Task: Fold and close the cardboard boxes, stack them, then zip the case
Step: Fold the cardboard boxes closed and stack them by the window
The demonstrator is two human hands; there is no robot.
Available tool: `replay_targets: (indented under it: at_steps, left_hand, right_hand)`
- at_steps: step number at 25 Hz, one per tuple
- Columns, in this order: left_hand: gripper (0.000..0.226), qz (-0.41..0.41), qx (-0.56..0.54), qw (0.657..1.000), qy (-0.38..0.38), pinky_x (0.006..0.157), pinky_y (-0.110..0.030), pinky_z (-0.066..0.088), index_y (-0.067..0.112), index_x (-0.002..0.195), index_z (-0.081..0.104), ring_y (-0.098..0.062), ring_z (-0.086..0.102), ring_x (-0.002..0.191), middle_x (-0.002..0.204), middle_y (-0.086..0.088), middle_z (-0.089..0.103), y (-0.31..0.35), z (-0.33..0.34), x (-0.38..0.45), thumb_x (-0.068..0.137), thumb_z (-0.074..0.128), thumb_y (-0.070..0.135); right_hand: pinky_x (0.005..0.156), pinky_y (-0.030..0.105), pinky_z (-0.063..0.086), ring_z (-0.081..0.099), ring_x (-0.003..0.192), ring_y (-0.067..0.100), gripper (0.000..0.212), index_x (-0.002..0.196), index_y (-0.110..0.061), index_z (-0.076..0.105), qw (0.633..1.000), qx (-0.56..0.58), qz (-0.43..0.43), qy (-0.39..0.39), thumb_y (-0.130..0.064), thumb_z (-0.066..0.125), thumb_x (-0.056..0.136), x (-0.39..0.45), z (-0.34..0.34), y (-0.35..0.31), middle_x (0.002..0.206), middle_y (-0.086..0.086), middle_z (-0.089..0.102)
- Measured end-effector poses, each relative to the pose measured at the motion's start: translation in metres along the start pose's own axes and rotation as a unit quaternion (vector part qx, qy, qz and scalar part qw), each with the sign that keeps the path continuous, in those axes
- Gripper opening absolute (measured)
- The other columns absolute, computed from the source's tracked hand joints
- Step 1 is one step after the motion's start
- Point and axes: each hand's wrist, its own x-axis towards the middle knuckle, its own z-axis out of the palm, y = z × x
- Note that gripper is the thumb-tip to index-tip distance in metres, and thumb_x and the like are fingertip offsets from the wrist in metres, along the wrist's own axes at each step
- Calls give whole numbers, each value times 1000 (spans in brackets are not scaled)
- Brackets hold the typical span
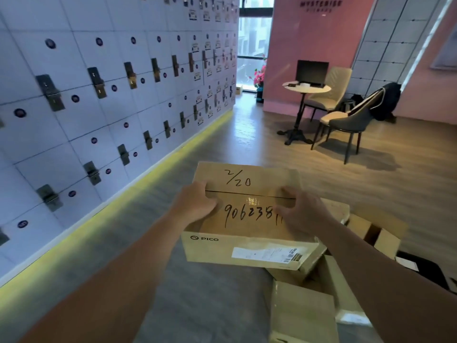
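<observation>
The cardboard box (pixel 249 219) marked PICO is held up over the floor, above the other boxes (pixel 304 310). The left hand (pixel 195 204) and right hand (pixel 300 211) both curl their fingers over the top flaps at the seam. Best to press both flaps flat together, keeping the edges meeting squarely. What's inside is hidden — only a dark gap shows along the near edge.

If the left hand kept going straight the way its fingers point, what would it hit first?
The left hand grips the box with fingers aimed right along the lid seam. Going straight on, it would likely meet the right hand first, gripping the opposite side, though depth is uncertain.
</observation>
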Motion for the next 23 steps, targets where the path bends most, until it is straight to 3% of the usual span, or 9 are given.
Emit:
replay_targets:
  at_steps: [3, 5, 10, 14, 18, 23]
  left_hand:
    - [27, -4, 6, 1000, 12, 63, -23, 38, 44, 99, 48, -9, 52, 83, 83, 25, 49, -29, -20, 34, 79, 64, 35]
    - [23, -10, 19, 1000, 16, 57, -19, 34, 43, 99, 49, -2, 52, 78, 84, 23, 52, -48, -28, 69, 82, 63, 36]
    - [35, -40, 37, 998, 18, 59, -21, 35, 33, 119, 58, 3, 46, 74, 82, 25, 47, -90, -33, 195, 85, 64, 36]
    - [48, -37, 53, 997, 32, 68, -26, 39, 30, 131, 56, -5, 49, 80, 90, 24, 52, -99, -45, 302, 85, 67, 37]
    - [46, -38, 59, 996, 46, 57, -19, 32, 24, 128, 57, 7, 41, 71, 80, 28, 42, -111, -59, 415, 85, 67, 37]
    - [43, -38, 59, 997, 43, 55, -18, 32, 22, 125, 57, 6, 42, 69, 79, 27, 41, -146, -70, 556, 86, 67, 37]
  right_hand:
    - [99, 44, 43, 54, 123, 30, 76, 147, -32, 48, 1000, 0, -5, -16, -58, 74, 81, 44, 17, -28, 135, 8, 60]
    - [103, 47, 43, 52, 127, 33, 78, 149, -32, 46, 1000, 2, -6, -31, -58, 73, 81, 84, 32, -42, 138, 11, 58]
    - [99, 45, 45, 53, 122, 34, 77, 148, -27, 47, 999, 28, -12, -37, -58, 73, 82, 215, 72, -56, 132, 12, 61]
    - [94, 40, 44, 55, 120, 34, 76, 146, -24, 49, 998, 58, -16, -31, -54, 75, 82, 323, 84, -66, 131, 10, 63]
    - [96, 40, 44, 54, 122, 35, 75, 147, -23, 49, 998, 52, -26, -36, -53, 74, 83, 437, 90, -84, 132, 11, 62]
    - [93, 39, 45, 57, 117, 34, 73, 145, -24, 51, 999, 23, -27, -33, -54, 74, 82, 576, 113, -107, 126, 13, 65]
